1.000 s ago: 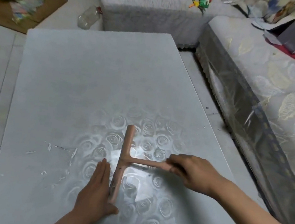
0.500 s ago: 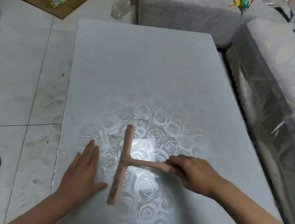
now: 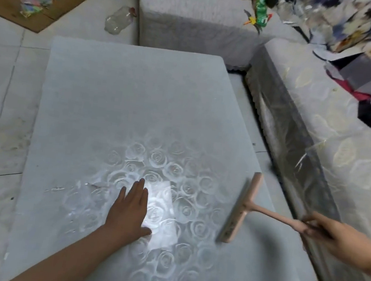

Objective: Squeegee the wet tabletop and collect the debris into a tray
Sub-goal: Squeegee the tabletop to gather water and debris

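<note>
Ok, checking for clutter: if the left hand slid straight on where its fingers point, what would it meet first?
Nothing, it seems: the left hand points across bare tabletop; the squeegee lies off to its right.

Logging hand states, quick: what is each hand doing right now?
Left hand: open, flat on the tabletop.
Right hand: closed, holding the squeegee by its handle.
</note>
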